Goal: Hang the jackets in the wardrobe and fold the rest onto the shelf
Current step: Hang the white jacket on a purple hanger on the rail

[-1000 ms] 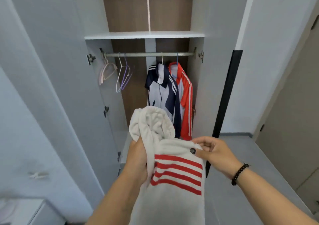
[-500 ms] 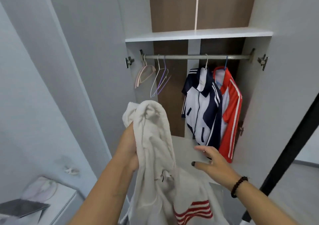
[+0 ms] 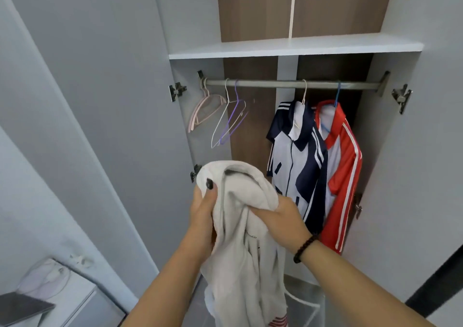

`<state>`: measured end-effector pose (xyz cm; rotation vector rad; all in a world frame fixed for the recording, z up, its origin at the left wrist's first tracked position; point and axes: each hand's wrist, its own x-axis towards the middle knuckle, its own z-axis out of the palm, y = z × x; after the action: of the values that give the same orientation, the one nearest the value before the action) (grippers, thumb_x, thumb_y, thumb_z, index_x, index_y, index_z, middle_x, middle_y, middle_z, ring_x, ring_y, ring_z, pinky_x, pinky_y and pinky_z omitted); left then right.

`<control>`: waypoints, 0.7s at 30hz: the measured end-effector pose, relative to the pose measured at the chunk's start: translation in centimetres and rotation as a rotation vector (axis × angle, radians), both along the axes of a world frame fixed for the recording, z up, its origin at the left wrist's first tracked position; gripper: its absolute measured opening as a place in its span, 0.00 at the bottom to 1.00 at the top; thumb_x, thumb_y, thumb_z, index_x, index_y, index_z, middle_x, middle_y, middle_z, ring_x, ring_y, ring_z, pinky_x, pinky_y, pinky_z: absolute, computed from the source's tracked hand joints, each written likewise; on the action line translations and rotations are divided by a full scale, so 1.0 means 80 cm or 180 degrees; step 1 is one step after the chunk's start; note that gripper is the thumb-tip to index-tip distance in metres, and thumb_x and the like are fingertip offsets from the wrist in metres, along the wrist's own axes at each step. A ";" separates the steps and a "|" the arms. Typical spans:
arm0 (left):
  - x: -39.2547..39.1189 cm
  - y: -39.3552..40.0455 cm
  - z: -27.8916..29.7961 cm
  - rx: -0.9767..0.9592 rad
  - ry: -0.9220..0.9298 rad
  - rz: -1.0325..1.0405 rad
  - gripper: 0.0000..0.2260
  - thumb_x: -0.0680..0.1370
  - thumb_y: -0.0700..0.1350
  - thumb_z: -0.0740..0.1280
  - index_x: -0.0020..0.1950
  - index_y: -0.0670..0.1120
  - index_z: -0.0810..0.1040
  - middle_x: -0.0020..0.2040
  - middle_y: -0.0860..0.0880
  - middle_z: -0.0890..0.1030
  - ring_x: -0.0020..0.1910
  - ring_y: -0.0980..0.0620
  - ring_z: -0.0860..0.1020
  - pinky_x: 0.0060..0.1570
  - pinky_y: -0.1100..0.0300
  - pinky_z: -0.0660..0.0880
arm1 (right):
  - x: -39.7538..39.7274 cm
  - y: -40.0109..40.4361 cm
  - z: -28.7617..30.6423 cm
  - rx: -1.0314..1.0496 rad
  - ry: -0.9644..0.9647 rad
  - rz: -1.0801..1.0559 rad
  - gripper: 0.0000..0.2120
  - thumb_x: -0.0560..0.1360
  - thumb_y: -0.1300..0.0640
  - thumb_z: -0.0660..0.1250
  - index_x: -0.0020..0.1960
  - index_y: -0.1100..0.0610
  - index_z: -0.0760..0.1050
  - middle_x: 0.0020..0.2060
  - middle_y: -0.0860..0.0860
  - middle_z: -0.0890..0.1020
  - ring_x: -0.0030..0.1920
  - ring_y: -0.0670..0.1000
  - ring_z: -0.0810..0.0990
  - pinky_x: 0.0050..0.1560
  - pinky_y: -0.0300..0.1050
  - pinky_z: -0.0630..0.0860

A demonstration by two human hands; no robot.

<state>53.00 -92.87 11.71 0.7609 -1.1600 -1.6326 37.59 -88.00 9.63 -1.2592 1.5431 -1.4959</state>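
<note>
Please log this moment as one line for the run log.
hands: left and right grip hoodie | rail: two jackets, three bare hangers | shelf: nothing visible

White garment (image 3: 245, 246) cut off at bottom edge, right hand (image 3: 283, 216) fingers buried in its cloth, small chest print unreadable

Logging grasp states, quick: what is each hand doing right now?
Left hand: grips the white garment near its top, thumb over the fabric.
Right hand: also grips the white garment, fingers curled into it.
</note>
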 end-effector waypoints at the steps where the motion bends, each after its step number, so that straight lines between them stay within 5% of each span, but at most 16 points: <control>1: -0.003 0.002 -0.020 -0.0262 -0.0295 0.0158 0.35 0.63 0.62 0.73 0.65 0.51 0.69 0.58 0.51 0.79 0.57 0.56 0.79 0.52 0.58 0.77 | -0.006 -0.007 0.009 -0.0040 0.0007 -0.0077 0.08 0.72 0.58 0.72 0.45 0.44 0.81 0.41 0.42 0.85 0.43 0.38 0.81 0.44 0.32 0.77; 5: -0.028 0.006 -0.105 -0.0631 -0.1664 -0.0326 0.36 0.62 0.63 0.78 0.64 0.63 0.64 0.59 0.65 0.74 0.55 0.69 0.75 0.53 0.67 0.74 | -0.036 -0.041 0.041 0.0072 -0.0405 -0.0628 0.02 0.72 0.59 0.72 0.41 0.54 0.82 0.38 0.49 0.84 0.42 0.49 0.81 0.44 0.44 0.77; 9: -0.052 -0.015 -0.164 -0.0467 -0.2356 -0.0578 0.13 0.74 0.54 0.72 0.54 0.54 0.74 0.50 0.57 0.79 0.46 0.64 0.78 0.46 0.67 0.76 | -0.071 -0.063 0.060 0.0266 -0.1047 -0.0910 0.00 0.71 0.57 0.72 0.42 0.53 0.81 0.44 0.57 0.85 0.48 0.59 0.83 0.55 0.58 0.79; 11: -0.063 -0.037 -0.167 -0.0549 -0.2417 -0.0573 0.06 0.77 0.50 0.69 0.47 0.49 0.76 0.42 0.55 0.80 0.39 0.60 0.78 0.40 0.66 0.75 | -0.090 -0.069 0.061 0.0264 -0.1106 -0.1030 0.02 0.71 0.56 0.72 0.44 0.53 0.81 0.45 0.56 0.85 0.48 0.58 0.83 0.55 0.58 0.79; 15: -0.077 -0.085 -0.135 -0.1015 -0.2151 -0.0305 0.16 0.80 0.42 0.65 0.33 0.49 0.67 0.27 0.59 0.69 0.29 0.57 0.65 0.30 0.68 0.64 | -0.139 -0.079 0.060 0.0336 -0.1036 -0.1346 0.04 0.71 0.54 0.73 0.43 0.51 0.78 0.44 0.52 0.85 0.47 0.56 0.83 0.55 0.54 0.79; 18: -0.078 -0.128 -0.100 -0.1068 -0.1903 0.0136 0.13 0.80 0.44 0.64 0.35 0.48 0.73 0.27 0.60 0.71 0.29 0.59 0.67 0.30 0.70 0.66 | -0.161 -0.092 0.051 0.0536 -0.0609 -0.1517 0.07 0.71 0.52 0.73 0.41 0.50 0.75 0.41 0.49 0.82 0.44 0.53 0.81 0.49 0.48 0.78; 21: -0.077 -0.166 -0.048 -0.1556 -0.1651 0.0481 0.13 0.80 0.43 0.63 0.41 0.60 0.79 0.31 0.63 0.77 0.31 0.63 0.73 0.33 0.73 0.67 | -0.176 -0.111 0.031 0.1235 0.0074 -0.1627 0.11 0.68 0.50 0.75 0.40 0.54 0.75 0.37 0.50 0.81 0.40 0.53 0.80 0.39 0.44 0.76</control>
<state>46.83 -106.18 7.83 0.9431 -1.7360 -0.9810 23.51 -96.85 12.13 -0.6895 2.1553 -1.3727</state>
